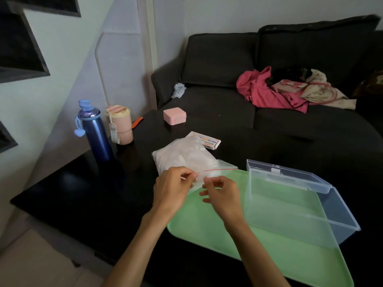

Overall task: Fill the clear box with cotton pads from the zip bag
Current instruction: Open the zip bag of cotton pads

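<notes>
Zip bag (186, 156) lies on the black table (83, 193), stuffed with white cotton pads (182, 154), its mouth end lapping over the far-left corner of the green tray (228, 241). Red zip line (217, 169) runs along the mouth, toward the clear box.

Left hand (172, 189): thumb and forefinger pinched on the bag's mouth edge at the near end of the red line; other fingers curled. It sits at the bag's near end, with the bulk of the pads just beyond the knuckles.

Right hand (221, 195): just right of the left one, over the tray's corner, fingers curled in with thumb and forefinger close together at the clear plastic lip of the bag. It looks like a pinch on the film, but the plastic is see-through and I cannot tell for certain that it has a grip.

Both hands are near each other at the bag's mouth; whether the zip is open there cannot be made out.

Clear box (290, 214) stands on the tray to the right of the right hand, near but apart, lid (286, 175) hinged up and open at the far side. No pads visible inside.

Beyond the bag, touching or just behind it: small white card box (209, 140). Further back on the table: pink case (174, 116), blue bottle (95, 131), pink cup (121, 125).
</notes>
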Tool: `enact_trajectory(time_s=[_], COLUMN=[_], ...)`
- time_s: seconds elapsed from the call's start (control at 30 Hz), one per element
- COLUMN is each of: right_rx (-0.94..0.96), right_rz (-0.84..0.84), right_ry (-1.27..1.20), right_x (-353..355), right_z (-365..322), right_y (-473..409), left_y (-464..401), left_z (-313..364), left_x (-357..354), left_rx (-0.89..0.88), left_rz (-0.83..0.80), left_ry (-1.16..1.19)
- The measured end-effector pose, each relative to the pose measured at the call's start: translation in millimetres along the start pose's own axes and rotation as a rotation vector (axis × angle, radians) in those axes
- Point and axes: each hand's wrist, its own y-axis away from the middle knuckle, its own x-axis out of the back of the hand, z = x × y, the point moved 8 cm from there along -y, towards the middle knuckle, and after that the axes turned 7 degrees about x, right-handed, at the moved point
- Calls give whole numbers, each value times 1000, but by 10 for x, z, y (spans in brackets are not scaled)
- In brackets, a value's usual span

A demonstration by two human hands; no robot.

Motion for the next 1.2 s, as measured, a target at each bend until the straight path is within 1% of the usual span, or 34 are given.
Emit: enact_trajectory(time_s=[0.07, 0.13, 0.17, 0.23, 0.3, 0.33, 0.4, 0.47, 0.53, 0.6, 0.67, 0.8, 0.87, 0.9, 0.93, 0.97, 1.03, 1.07, 1.13, 1.2], right_rx=[-92, -166, -175, -109, -28, 22, 181, 342, 413, 391, 344, 306, 318, 320, 317, 307, 277, 272, 318, 405], right_rz=[-21, -36, -36, -7, 69, 111, 168, 157, 137, 134, 166, 202, 207, 209, 212, 219, 226, 231, 265, 306], right_ry=[-44, 3, 82, 321, 490, 542, 627, 657, 660, 626, 541, 459, 451, 443, 438, 442, 476, 507, 599, 687], right_x=[69, 166, 228, 375, 524, 583, 596, 457, 306, 258, 310, 413, 434, 454, 488, 532, 615, 641, 668, 673], right_z=[86, 172, 189, 104, -69, -154, -326, -458, -518, -497, -437, -356, -335, -314, -296, -273, -228, -223, -277, -370], right_y=[58, 128, 148, 145, 152, 169, 207, 243, 242, 173, 92, 4, 5, 18, 28, 33, 45, 61, 125, 195], left_y=[15, -46, -82, -100, -74, -61, -36, -21, 20, 55, 38, 51, 88, 99, 91, 66, 4, -9, -1, 35], left_z=[-16, -129, -185, -244, -291, -304, -286, -221, -143, -98, -97, -75, -39, -26, -24, -35, -161, -220, -271, -254], left_x=[67, 286, 407, 612, 711, 726, 738, 701, 621, 570, 509, 308, 259, 258, 292, 368, 526, 582, 598, 551], left_rx=[39, 137, 158, 142, 115, 106, 83, 61, 31, 12, 13, -19, -93, -133, -162, -167, -125, -117, -126, -170], left_rz=[48, 168, 225, 306, 338, 335, 321, 256, 184, 154, 91, -191, -257, -246, -202, -136, -10, 26, 38, 26], left_ry=[18, 129, 177, 204, 232, 239, 250, 278, 278, 219, 191, 140, 72, 46, 61, 135, 348, 405, 382, 278])
